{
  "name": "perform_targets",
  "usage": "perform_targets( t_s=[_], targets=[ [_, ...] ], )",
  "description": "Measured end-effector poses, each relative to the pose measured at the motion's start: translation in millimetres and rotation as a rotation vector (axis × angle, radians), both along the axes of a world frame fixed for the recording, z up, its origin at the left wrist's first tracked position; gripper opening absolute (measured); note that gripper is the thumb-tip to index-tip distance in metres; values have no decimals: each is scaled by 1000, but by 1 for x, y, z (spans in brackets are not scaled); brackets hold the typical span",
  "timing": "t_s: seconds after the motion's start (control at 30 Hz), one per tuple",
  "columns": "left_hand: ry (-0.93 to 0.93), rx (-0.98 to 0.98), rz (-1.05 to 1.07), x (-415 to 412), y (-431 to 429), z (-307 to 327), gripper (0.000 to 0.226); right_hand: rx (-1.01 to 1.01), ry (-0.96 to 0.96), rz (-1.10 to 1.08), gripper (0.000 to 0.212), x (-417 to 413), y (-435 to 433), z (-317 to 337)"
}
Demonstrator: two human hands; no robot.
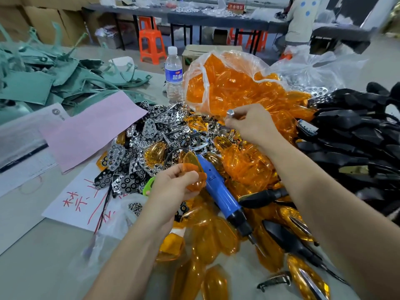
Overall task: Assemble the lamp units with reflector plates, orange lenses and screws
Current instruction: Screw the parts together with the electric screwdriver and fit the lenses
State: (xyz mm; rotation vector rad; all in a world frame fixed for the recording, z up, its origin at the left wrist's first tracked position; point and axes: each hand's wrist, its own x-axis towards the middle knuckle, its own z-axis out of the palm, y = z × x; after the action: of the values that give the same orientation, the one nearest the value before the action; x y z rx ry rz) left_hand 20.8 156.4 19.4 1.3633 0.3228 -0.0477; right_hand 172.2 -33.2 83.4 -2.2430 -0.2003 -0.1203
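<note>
- The left hand (173, 187) grips an orange lens (191, 173) between thumb and curled fingers, holding it just beside the blue electric screwdriver (218, 191), which lies on the heap
- The right hand (253, 124) is farther out over the heap, pinching a small silvery piece (230, 112) at its fingertips; whether this is a reflector plate I cannot tell
- Just behind that hand slumps a clear bag of orange lenses (227, 83), with more lenses spilled around the screwdriver
- Shiny reflector plates (151, 135) lie heaped left of the lenses, against the edge of a pink sheet (93, 128)
- Black lamp housings (357, 137) are piled on the right
- A small bag of screws (135, 206) sits by the left wrist, beside white paper (73, 204)
- A water bottle (173, 72) stands upright behind the plates
</note>
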Motion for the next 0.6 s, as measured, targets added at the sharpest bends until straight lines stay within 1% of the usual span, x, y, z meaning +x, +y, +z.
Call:
perform_targets(
  t_s=[0.03, 0.1, 0.13, 0.17, 0.23, 0.3, 0.43, 0.53, 0.6],
  targets=[
    [-10, 28, -16, -1, -2, 0, 8, 147, 58, 60, 7, -22, -3, 6],
    [-42, 34, -56, -6, -8, 0, 11, 399, 163, 201, 26, -71, -9, 9],
    [-56, 22, -74, -9, -12, 0, 13, 487, 185, 234, 34, -94, -10, 7],
    [-65, 7, -82, -13, -16, 1, 15, 567, 197, 237, 37, -115, -12, 4],
    [-71, -33, -76, -20, -24, 1, 16, 687, 215, 188, 33, -146, -13, -6],
    [-77, -50, -74, -28, -30, -1, 17, 759, 241, 128, 28, -166, -13, -19],
    [-95, 5, -149, -47, -39, -4, 24, 858, 247, 17, 24, -195, -13, -32],
    [-83, -12, -204, -58, -40, -6, 27, 893, 225, -47, 17, -211, -16, -34],
    [-87, -36, -217, -64, -40, -6, 28, 965, 256, -96, 9, -218, -17, -34]
  ],
)
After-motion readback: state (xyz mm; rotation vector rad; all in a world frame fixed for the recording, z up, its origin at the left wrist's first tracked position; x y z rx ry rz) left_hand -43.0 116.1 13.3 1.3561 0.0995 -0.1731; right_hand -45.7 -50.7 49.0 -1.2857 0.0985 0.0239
